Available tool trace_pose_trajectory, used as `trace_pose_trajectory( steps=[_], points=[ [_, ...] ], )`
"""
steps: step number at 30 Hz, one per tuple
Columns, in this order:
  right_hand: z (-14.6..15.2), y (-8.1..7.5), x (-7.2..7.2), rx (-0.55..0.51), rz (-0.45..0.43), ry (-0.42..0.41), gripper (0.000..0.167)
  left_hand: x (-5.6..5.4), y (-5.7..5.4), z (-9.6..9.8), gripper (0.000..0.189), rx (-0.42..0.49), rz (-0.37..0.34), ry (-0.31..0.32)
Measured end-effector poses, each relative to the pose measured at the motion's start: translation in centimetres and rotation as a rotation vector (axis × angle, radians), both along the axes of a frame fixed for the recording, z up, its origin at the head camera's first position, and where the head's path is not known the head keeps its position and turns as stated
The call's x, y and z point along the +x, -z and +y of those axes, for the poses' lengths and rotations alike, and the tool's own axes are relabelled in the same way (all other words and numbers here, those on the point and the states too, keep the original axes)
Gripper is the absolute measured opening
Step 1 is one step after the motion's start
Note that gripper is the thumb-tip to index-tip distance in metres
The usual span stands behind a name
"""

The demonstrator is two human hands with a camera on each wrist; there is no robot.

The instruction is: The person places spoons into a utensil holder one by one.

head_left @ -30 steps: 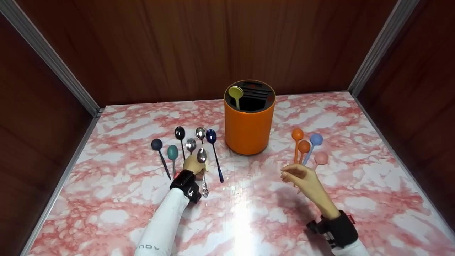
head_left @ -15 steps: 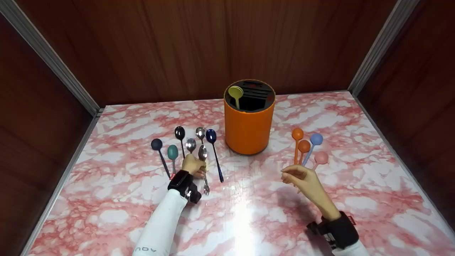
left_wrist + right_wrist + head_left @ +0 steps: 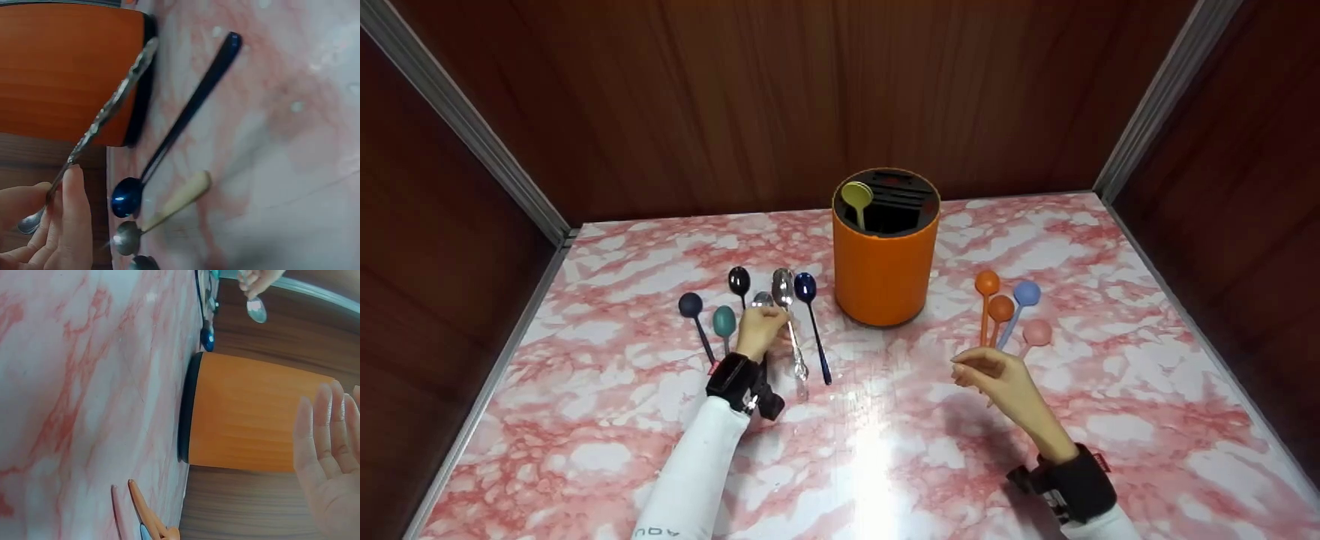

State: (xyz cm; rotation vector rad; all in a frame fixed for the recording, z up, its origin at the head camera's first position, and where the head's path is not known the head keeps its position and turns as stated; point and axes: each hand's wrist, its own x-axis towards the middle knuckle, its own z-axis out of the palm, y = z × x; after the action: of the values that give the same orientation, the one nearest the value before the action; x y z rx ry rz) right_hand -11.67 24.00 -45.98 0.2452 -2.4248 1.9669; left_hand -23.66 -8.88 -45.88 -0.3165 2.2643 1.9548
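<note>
My left hand (image 3: 761,330) pinches an ornate silver spoon (image 3: 104,115) between thumb and fingers, raised above the table. In the head view its bowl overlaps another spoon lying behind it. Below it lie a dark blue spoon (image 3: 805,286) and a silver spoon with a cream handle (image 3: 185,194). Black (image 3: 739,280), teal (image 3: 724,320) and navy (image 3: 690,304) spoons lie around this hand, one grey bowl partly hidden by it. My right hand (image 3: 997,379) hovers with relaxed fingers, holding nothing, near orange spoons (image 3: 987,283), a periwinkle spoon (image 3: 1027,293) and a pink spoon (image 3: 1036,332).
An orange cylindrical utensil holder (image 3: 885,281) with a black slotted top stands at the middle back, a yellow-green spoon (image 3: 857,195) in its opening. Brown wood-look panels (image 3: 697,105) with metal edge strips enclose the marbled pink-and-white table (image 3: 607,457) behind and at both sides.
My left hand has lifted the ornate silver spoon and moved it away from me, toward the back of the table. The right hand has stayed in place.
</note>
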Motion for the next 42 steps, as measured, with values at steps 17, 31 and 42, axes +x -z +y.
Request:
trace_pose_trajectory(
  steps=[17, 31, 42],
  points=[
    [-1.0, -0.7, -1.0, -0.008, 0.004, -0.068, 0.027, 0.8, -4.0, 2.1, 0.015, 0.181, 0.165, 0.004],
    [-2.6, -2.3, -2.1, 0.084, 0.051, -0.113, 0.022, 3.0, -6.6, 4.5, 0.016, 0.256, 0.282, 0.057],
    [-4.0, -3.7, -3.1, 0.078, 0.051, -0.155, 0.025, 4.2, -7.5, 5.6, 0.015, 0.295, 0.313, 0.081]
  ],
)
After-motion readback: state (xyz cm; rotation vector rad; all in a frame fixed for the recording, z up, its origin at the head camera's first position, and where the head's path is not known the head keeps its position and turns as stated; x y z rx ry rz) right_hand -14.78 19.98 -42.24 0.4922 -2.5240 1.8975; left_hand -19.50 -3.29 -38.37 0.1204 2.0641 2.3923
